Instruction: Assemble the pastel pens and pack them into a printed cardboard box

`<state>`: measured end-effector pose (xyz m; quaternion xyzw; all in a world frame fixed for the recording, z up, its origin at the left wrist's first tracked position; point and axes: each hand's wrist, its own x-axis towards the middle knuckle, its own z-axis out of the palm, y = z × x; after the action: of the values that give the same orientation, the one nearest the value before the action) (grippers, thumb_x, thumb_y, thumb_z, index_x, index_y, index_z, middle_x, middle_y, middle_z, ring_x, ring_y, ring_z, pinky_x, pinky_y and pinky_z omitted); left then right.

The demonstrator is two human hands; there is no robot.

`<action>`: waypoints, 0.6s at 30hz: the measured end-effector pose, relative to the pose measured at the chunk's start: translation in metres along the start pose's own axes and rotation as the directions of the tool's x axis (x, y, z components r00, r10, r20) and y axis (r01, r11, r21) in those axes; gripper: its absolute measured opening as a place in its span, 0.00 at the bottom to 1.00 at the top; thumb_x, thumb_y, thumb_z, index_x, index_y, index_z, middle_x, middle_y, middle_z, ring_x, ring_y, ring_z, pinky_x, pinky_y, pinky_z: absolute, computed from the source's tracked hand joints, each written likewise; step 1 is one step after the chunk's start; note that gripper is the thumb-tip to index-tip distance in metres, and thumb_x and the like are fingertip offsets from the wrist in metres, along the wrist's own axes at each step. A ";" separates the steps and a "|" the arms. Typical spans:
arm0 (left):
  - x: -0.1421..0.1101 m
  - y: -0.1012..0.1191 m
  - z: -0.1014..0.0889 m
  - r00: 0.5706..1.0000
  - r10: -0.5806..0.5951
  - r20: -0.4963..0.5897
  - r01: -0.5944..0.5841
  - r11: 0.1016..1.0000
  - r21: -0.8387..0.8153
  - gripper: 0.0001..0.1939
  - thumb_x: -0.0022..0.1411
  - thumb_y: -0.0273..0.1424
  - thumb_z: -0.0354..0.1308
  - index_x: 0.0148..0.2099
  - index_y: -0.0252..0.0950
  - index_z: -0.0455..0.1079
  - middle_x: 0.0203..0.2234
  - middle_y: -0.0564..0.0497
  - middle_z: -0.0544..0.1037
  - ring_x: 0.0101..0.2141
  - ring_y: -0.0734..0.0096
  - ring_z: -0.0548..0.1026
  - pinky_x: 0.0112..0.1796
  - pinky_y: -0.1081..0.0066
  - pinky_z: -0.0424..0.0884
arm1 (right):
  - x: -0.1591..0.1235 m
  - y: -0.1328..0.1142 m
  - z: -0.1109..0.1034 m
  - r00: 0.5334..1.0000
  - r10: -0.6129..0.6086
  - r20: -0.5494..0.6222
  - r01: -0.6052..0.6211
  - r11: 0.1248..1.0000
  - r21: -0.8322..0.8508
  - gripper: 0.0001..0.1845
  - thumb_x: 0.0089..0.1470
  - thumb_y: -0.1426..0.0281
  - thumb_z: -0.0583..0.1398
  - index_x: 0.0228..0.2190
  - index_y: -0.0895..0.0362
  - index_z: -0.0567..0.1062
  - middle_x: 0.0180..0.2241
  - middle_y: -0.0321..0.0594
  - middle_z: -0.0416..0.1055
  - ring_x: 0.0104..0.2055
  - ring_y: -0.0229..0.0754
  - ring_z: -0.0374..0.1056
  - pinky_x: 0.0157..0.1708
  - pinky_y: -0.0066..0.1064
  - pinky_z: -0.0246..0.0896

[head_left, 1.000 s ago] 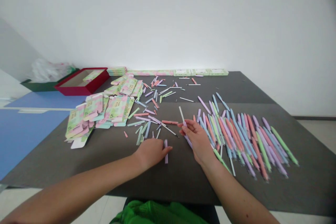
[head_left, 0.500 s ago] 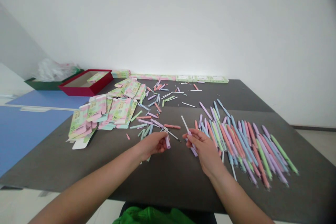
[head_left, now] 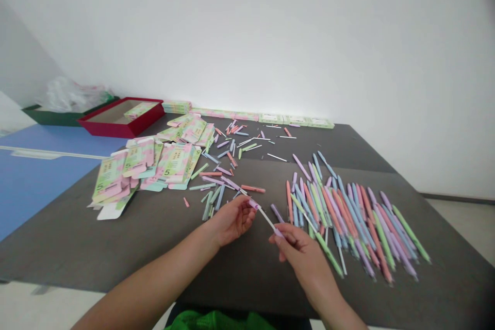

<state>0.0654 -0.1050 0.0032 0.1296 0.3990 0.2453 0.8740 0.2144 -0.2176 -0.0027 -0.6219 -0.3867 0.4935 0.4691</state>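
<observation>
In front of me, my left hand (head_left: 236, 219) pinches a short purple pen barrel (head_left: 253, 203). My right hand (head_left: 297, 245) grips a purple pen part whose white refill (head_left: 267, 219) slants up to the left. The refill's far end meets the mouth of the purple barrel; how deep it sits inside I cannot tell. Just beyond my hands, a loose purple pen part (head_left: 277, 213) lies on the dark table. To the right spreads a pile of pastel pens (head_left: 348, 211). Loose pen barrels (head_left: 212, 202) and other parts are scattered beyond my left hand.
Flattened printed cartons (head_left: 174, 165) lie at the left. A red box tray (head_left: 126, 113) and a green tray (head_left: 50, 116) with plastic bags stand at the back left. Small boxes (head_left: 296, 120) line the wall. White refills (head_left: 277, 157) lie mid-table.
My hands have come together, and the refill has swung from pointing up to pointing at the barrel in my left hand. A green pen part with a refill now shows beside my right hand.
</observation>
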 end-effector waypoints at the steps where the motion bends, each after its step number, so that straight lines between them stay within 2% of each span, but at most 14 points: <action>1: 0.000 0.000 0.000 1.000 0.012 -0.006 -0.012 1.000 0.011 0.10 0.61 0.29 0.50 0.29 0.30 0.67 0.17 0.53 0.73 0.16 0.81 0.73 0.18 0.85 0.69 | 0.001 0.001 0.000 1.000 -0.002 0.000 0.002 1.000 -0.027 0.14 0.44 0.61 0.61 0.34 0.55 0.74 0.27 0.39 0.75 0.20 0.38 0.63 0.23 0.31 0.59; 4: 0.001 -0.002 -0.003 0.995 0.095 -0.027 -0.092 0.992 0.080 0.11 0.61 0.29 0.50 0.29 0.29 0.68 0.17 0.53 0.74 0.17 0.82 0.72 0.19 0.85 0.70 | 0.003 0.006 -0.002 0.999 -0.034 -0.007 0.033 0.990 -0.139 0.12 0.47 0.63 0.59 0.35 0.54 0.75 0.27 0.38 0.75 0.22 0.40 0.65 0.23 0.32 0.60; 7: 0.003 -0.004 -0.005 0.972 0.230 -0.037 -0.219 0.956 0.197 0.12 0.61 0.31 0.50 0.29 0.30 0.69 0.20 0.52 0.75 0.18 0.82 0.73 0.21 0.84 0.69 | 0.004 0.008 -0.005 0.992 -0.123 -0.025 0.110 0.952 -0.286 0.11 0.49 0.65 0.58 0.35 0.52 0.76 0.29 0.38 0.76 0.27 0.44 0.69 0.29 0.34 0.62; 10: 0.001 -0.010 -0.003 0.931 0.365 -0.021 -0.335 0.873 0.354 0.14 0.61 0.35 0.51 0.30 0.31 0.69 0.22 0.51 0.75 0.20 0.81 0.73 0.23 0.83 0.68 | 0.005 0.008 -0.007 0.973 -0.229 -0.023 0.201 0.893 -0.402 0.11 0.50 0.66 0.57 0.36 0.50 0.76 0.34 0.39 0.76 0.37 0.49 0.71 0.37 0.38 0.63; 12: -0.002 -0.015 0.002 0.911 0.413 0.007 -0.370 0.808 0.459 0.13 0.60 0.36 0.53 0.31 0.31 0.69 0.23 0.51 0.76 0.21 0.80 0.73 0.23 0.82 0.68 | 0.007 0.008 -0.006 0.958 -0.285 -0.008 0.252 0.860 -0.444 0.13 0.51 0.66 0.56 0.39 0.50 0.75 0.39 0.40 0.75 0.41 0.50 0.71 0.41 0.40 0.62; 16: -0.007 -0.025 0.011 0.883 0.466 0.057 -0.419 0.726 0.545 0.11 0.59 0.36 0.54 0.33 0.32 0.68 0.24 0.51 0.76 0.23 0.77 0.74 0.26 0.79 0.67 | 0.011 0.007 -0.001 0.933 -0.358 -0.023 0.313 0.845 -0.434 0.16 0.53 0.67 0.55 0.44 0.51 0.72 0.44 0.43 0.73 0.44 0.51 0.68 0.43 0.42 0.59; 18: -0.008 -0.027 0.011 0.865 0.494 0.090 -0.456 0.698 0.552 0.11 0.59 0.36 0.54 0.33 0.32 0.67 0.23 0.52 0.75 0.23 0.77 0.73 0.27 0.78 0.67 | 0.013 0.005 0.003 0.954 -0.299 -0.015 0.282 0.914 -0.290 0.15 0.53 0.66 0.56 0.44 0.53 0.71 0.39 0.43 0.74 0.36 0.46 0.69 0.35 0.36 0.60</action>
<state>0.0782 -0.1325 0.0046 0.4681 0.4338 0.3396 0.6909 0.2145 -0.2060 -0.0108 -0.6327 -0.5279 0.3391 0.4540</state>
